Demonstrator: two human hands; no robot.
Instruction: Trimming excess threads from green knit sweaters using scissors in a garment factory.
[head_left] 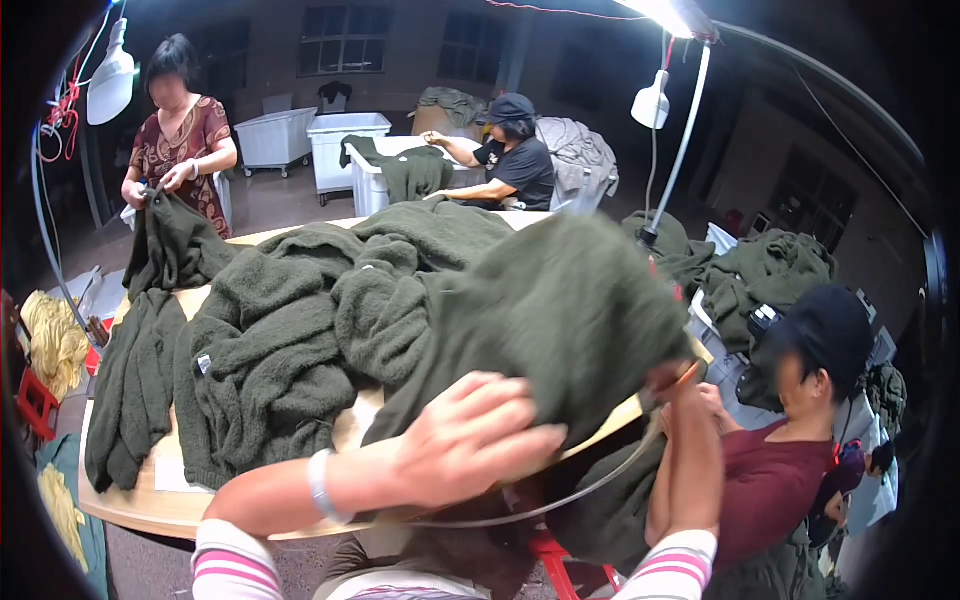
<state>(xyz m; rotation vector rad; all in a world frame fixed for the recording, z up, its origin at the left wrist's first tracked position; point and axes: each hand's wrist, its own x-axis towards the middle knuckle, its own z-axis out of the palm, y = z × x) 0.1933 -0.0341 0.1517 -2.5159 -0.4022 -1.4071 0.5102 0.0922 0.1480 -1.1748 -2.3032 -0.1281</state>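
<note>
A dark green knit sweater is lifted in front of me, its upper edge smeared by motion. My right hand grips its right side, partly hidden by the cloth and blurred. Against the sweater's lower front, my left hand has its fingers stretched out and slightly apart, holding nothing. More green sweaters lie heaped on the pale wooden table; one large sweater with a small white label is left of my hands.
Across the table at far left, a person handles a green garment. Another person works beside white bins at the back. Close on my right sits a person in maroon. A lamp pole rises beyond the sweater.
</note>
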